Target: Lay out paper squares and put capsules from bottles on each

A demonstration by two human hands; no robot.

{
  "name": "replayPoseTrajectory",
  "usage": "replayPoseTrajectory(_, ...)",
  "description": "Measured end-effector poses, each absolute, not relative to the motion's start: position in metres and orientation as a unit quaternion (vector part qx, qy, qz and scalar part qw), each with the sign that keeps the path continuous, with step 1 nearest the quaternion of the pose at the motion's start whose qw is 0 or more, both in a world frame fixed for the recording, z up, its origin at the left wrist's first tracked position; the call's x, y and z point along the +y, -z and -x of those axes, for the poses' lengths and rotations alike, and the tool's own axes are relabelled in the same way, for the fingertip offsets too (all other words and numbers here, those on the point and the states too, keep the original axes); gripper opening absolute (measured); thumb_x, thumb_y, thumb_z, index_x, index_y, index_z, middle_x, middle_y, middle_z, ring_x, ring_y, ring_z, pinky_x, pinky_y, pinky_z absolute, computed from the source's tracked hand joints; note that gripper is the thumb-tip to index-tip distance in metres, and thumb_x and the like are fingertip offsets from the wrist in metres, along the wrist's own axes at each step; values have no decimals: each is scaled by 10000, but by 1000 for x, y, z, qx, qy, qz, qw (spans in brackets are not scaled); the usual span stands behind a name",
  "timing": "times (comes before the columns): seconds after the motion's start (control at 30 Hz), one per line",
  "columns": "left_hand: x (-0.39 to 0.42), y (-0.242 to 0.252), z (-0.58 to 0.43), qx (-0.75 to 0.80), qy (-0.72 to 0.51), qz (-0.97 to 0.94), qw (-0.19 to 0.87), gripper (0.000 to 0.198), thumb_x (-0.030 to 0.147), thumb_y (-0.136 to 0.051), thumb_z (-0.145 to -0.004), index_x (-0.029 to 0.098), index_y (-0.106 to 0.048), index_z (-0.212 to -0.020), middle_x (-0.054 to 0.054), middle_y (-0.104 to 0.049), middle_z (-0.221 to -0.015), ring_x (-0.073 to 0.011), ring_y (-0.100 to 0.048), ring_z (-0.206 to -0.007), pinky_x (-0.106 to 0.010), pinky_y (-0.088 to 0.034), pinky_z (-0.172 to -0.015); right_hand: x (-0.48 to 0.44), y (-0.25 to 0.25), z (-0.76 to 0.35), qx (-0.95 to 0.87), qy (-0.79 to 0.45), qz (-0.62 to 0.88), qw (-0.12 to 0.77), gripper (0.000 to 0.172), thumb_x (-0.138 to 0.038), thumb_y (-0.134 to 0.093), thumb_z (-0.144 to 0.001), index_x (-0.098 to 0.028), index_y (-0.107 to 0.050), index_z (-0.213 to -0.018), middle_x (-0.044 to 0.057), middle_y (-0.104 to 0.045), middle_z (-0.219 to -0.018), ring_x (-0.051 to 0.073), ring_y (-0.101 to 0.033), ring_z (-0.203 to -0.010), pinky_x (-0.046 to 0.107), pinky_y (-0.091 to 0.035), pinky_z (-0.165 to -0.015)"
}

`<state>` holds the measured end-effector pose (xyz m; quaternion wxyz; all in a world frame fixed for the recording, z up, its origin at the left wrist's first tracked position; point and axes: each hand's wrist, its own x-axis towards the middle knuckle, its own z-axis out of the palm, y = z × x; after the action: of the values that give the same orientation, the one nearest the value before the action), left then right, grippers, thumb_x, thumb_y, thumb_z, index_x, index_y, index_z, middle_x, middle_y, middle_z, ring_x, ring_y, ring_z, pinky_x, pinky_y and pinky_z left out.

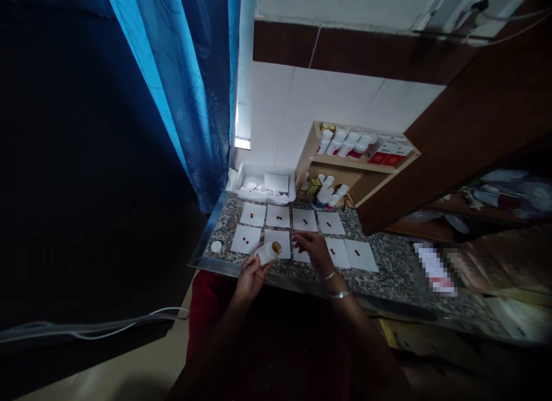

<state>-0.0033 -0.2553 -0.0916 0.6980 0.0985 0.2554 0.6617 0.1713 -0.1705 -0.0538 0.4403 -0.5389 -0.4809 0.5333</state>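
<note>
- A white bottle with a gold cap is clasped in the left hand, so it sits closer to that hand than the other.
- Its long axis tilts across the body, cap end pointing toward the right hand.
- The hands are apart, with the bottle's cap between them.
- The right hand's fingers reach over white paper squares, holding nothing visible.
- Those squares, some bearing red pills, lie ahead of both hands on the granite tabletop.

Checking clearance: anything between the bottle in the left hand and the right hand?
Nothing visible stands between the white bottle in the left hand and the right hand; only a flat paper square lies beneath, on the granite counter.
</note>
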Motion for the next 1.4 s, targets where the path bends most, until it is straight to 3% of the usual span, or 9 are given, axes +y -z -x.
replayPoseTrajectory(0.1, -254, 93, 6, 273, -661, -101, 692, 458, 239, -653, -737, 179, -548, -1178, -107, -623, -1128, -229, -570, -1042, -339, -450, -867, -213, 43, -154, -448, -600, 511, 421, 353, -423, -675, -637, -127, -676, -830, 56, -678, -700, 116, -568, -515, 228, -431, -458)
replayPoseTrajectory(0.3, -256, 91, 10, 333, -653, -140, 666, 525, 270, -690, -693, 188, -544, -1190, -94, -629, -1118, -220, -568, -1033, -305, -442, -856, -243, 43, -134, -390, -592, 518, 478, 347, -414, -677, -649, -154, -687, -879, 20, -678, -670, 104, -550, -507, 245, -444, -513)
replayPoseTrajectory(0.6, -255, 77, 32, 423, -607, -300, 602, 577, 272, -680, -685, 188, -516, -1231, -78, -594, -1195, -219, -475, -1166, -334, -263, -1031, -246, 56, -126, -319, -594, 547, 496, 362, -406, -724, -577, -156, -689, -837, -4, -666, -590, 141, -589, -509, 283, -498, -532)
replayPoseTrajectory(0.73, -254, 64, 34, 454, -570, -373, 574, 546, 243, -677, -674, 199, -548, -1203, -80, -588, -1202, -242, -482, -1156, -355, -262, -1032, -246, 61, -127, -297, -619, 526, 502, 367, -425, -726, -568, -153, -691, -813, 1, -676, -608, 158, -613, -550, 297, -519, -573)
replayPoseTrajectory(0.97, -246, 45, 39, 453, -531, -517, 495, 502, 140, -686, -636, 208, -612, -1128, -83, -605, -1156, -258, -491, -1112, -359, -241, -1042, -244, 67, -129, -257, -695, 500, 449, 276, -364, -755, -546, -158, -677, -713, 10, -679, -619, 146, -619, -552, 255, -512, -544)
replayPoseTrajectory(1.4, -237, 37, 30, 424, -527, -477, 561, 485, 53, -710, -553, 211, -677, -1010, -90, -619, -1083, -287, -480, -1099, -359, -227, -1046, -240, 80, -141, -243, -734, 484, 410, 134, -278, -720, -609, -193, -660, -694, 9, -695, -701, 160, -654, -640, 263, -537, -629)
